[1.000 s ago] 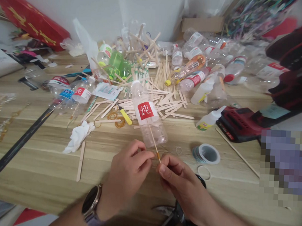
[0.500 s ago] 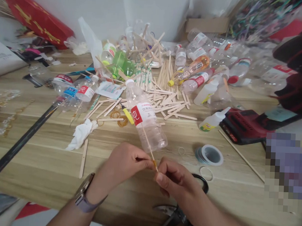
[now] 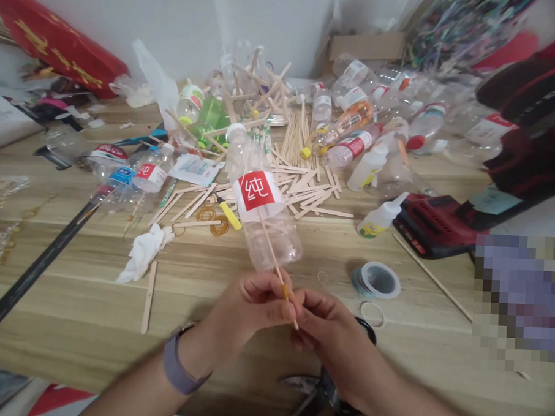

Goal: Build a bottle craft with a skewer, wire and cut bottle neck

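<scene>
My left hand [image 3: 255, 302] pinches the lower end of a thin wooden skewer [image 3: 269, 241], its fingers closed near an amber rubber band [image 3: 285, 290] wound round the stick. Fingertips of my right hand [image 3: 330, 324] close on the same end from the other side, touching the left fingertips. The skewer runs up along a clear plastic bottle [image 3: 276, 241] with a white cap and a red and white label. Whether it lies inside or in front of the bottle I cannot tell. Black-handled scissors [image 3: 327, 388] lie partly hidden beneath my right forearm.
Loose craft sticks [image 3: 315, 197], skewers [image 3: 299, 138] and several bottles [image 3: 354, 144] crowd the back. A tape roll [image 3: 378, 281], a glue bottle [image 3: 381, 217] and a red-black power tool [image 3: 435, 224] stand right. Left are a crumpled tissue [image 3: 142, 251] and a long black bar [image 3: 40, 268].
The bottle has turned about its length, so the red part of its label faces me. My left hand has rolled over and moved closer to my right. The view has shifted slightly.
</scene>
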